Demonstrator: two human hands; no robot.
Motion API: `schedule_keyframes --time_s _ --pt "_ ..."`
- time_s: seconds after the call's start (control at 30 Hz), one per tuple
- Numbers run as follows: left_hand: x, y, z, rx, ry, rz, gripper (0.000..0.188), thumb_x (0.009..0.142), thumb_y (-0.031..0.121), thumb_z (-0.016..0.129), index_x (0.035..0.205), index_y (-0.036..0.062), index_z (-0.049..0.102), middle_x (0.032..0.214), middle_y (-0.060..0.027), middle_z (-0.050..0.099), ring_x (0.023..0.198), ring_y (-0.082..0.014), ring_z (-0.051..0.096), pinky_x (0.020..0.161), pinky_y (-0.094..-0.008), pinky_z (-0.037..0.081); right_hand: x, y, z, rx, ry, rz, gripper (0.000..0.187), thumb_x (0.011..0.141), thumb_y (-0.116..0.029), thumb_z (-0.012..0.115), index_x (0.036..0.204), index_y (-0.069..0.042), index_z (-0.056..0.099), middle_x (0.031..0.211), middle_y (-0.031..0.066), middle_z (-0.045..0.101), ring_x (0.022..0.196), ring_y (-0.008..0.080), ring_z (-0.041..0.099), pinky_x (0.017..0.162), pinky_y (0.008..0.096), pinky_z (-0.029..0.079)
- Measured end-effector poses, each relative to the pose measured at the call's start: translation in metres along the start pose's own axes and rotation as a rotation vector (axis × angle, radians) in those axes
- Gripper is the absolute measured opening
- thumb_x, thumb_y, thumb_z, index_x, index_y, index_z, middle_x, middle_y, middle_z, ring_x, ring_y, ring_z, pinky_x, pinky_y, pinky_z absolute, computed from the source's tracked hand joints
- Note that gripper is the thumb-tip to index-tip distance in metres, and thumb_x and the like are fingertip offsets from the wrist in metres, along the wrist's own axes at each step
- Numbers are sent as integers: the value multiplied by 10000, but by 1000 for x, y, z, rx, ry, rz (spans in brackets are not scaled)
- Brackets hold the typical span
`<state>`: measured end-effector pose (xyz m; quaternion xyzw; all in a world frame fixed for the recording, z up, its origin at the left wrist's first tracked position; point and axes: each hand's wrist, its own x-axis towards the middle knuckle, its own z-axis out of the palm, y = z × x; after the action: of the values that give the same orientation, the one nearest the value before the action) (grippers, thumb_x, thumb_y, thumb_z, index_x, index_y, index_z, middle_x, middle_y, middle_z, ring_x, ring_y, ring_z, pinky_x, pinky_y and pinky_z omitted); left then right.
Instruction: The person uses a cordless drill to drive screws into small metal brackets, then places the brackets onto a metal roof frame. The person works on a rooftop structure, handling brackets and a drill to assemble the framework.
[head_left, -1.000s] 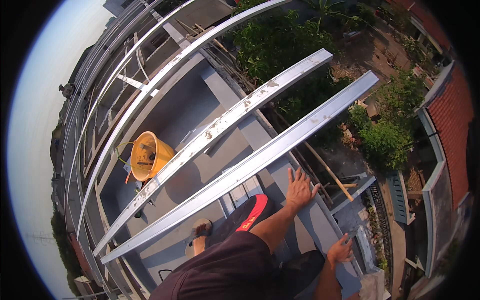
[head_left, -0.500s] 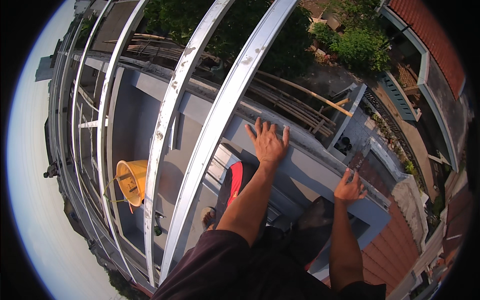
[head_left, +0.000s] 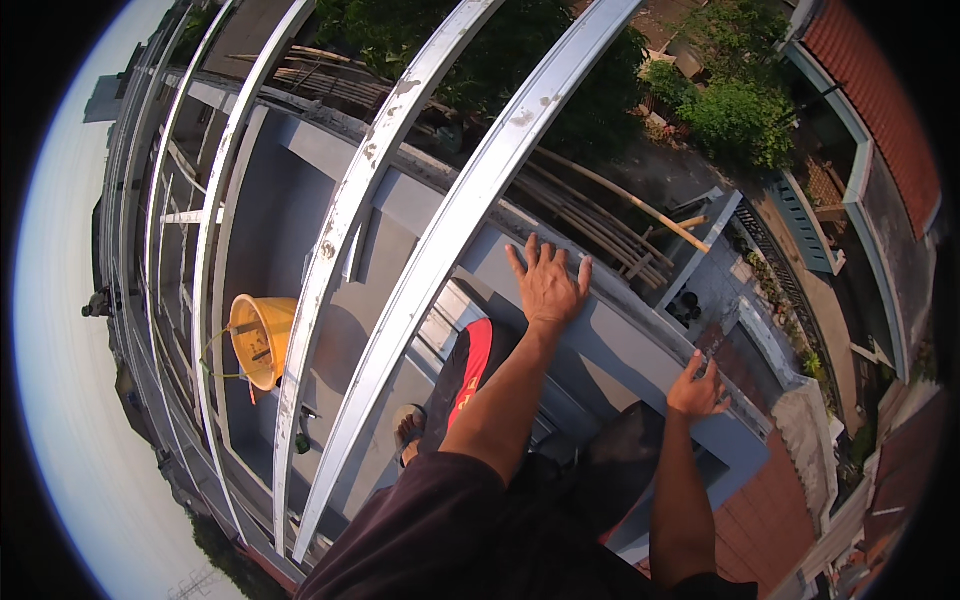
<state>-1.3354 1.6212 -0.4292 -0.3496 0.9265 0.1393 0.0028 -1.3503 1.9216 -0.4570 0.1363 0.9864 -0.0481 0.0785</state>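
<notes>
My left hand (head_left: 552, 285) rests with spread fingers on the top edge of a grey wall (head_left: 610, 345), palm down and holding nothing. Farther right along that same wall, my right hand (head_left: 697, 387) leans at the rough concrete edge, its fingers apart. Left of my left hand, a long silvery metal beam (head_left: 470, 190) slopes across the wall. Below my left forearm, my leg in dark trousers with a red stripe (head_left: 476, 362) shows, and a sandalled foot (head_left: 408, 427) stands on the lower grey surface.
More metal beams (head_left: 345, 230) run side by side to the left, some spotted with dried mortar. A yellow bucket (head_left: 265, 340) sits between them. Bamboo poles (head_left: 600, 220) lie beyond the wall. Far below are a tiled yard (head_left: 705, 265) and red roof tiles (head_left: 765, 500).
The view has shifted slightly, and more of the sandalled foot shows. Both hands stay on the wall's edge, with the right hand's fingers a little closer together.
</notes>
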Motion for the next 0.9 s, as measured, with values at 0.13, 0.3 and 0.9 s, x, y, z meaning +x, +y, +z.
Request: schedule_keyframes --time_s 0.13,0.3,0.9 --pt "-1 -3 -3 -32 -12 1 560 1021 516 523 1145 13 736 1264 -145 635 1478 -362 367 1269 -632 30 -1 -3 -3 -24 12 -15 612 1018 -642 499 1290 -138 715 1257 121 733 1262 314 598 1216 577 171" --pt "-2 -4 -5 -48 0 4 575 1025 517 513 1138 -4 730 1261 -161 631 1475 -372 366 1263 -644 21 -1 3 3 -34 38 -36 624 1019 -657 479 1309 -153 704 1269 120 733 1272 327 594 1210 582 183" --pt "-3 5 4 97 -28 11 553 1041 529 498 1197 60 745 1331 -129 644 1486 -337 368 1277 -610 35 2 -2 -5 10 -20 14 551 1004 -612 549 1290 -169 706 1193 34 736 1258 237 593 1249 598 139"
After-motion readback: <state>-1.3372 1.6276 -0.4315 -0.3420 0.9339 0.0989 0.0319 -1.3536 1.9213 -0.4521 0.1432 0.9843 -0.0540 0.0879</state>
